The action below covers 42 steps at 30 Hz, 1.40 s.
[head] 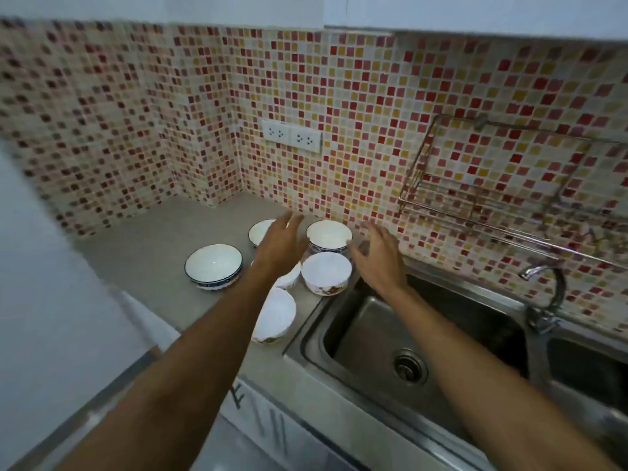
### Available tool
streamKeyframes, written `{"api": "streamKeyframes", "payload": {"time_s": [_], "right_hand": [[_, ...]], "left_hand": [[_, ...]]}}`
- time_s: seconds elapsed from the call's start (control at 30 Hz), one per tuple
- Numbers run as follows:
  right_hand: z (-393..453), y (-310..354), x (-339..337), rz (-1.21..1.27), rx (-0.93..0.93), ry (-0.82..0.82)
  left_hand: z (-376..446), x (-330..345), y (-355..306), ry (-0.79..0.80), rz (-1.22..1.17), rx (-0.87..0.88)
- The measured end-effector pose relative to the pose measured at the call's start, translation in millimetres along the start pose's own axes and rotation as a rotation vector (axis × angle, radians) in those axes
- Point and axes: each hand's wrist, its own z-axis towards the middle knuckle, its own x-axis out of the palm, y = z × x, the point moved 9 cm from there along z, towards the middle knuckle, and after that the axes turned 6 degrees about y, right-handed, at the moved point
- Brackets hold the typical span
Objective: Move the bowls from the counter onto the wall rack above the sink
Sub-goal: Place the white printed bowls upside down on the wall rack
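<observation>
Six white bowls (326,271) are sitting mouth-up in a tight cluster on the grey tabletop (153,239), just left of the sink (390,334); being round, they are showing no long axis. A person's left hand (280,246) and right hand (379,258) are hovering over the group, fingers (372,229) spread wide and holding nothing. The wire rack (492,185) is hanging bare on the tiled wall. With the bowls crowded so closely, lifting one is likely risking a knock that sends its neighbour towards the sink.
</observation>
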Motion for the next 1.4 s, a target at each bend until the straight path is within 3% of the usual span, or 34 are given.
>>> {"api": "streamKeyframes", "payload": {"time_s": [0.17, 0.33, 0.57, 0.73, 1.07, 1.4], "right_hand": [[-7.9, 3.5, 108.1, 0.061, 0.091, 0.258], [-23.2, 0.4, 176.0, 0.077, 0.155, 0.387], [-43.0, -26.7, 237.2, 0.115, 0.364, 0.472], [-50.5, -39.7, 252.9, 0.242, 0.467, 0.502], [-74.1, -88.1, 195.4, 0.327, 0.624, 0.276], [-102.7, -162.2, 72.6, 0.267, 0.728, 0.032]], "left_hand": [[-47.2, 42.1, 103.2, 0.073, -0.049, -0.187], [-73.4, 79.4, 157.5, 0.137, -0.144, -0.299], [-87.8, 119.8, 191.7, 0.161, -0.462, -0.485], [-88.8, 121.6, 192.7, 0.107, -0.617, -0.462], [-63.4, 147.7, 130.7, 0.191, -0.708, -0.287], [-39.2, 193.0, -16.9, 0.434, -0.773, -0.155]]}}
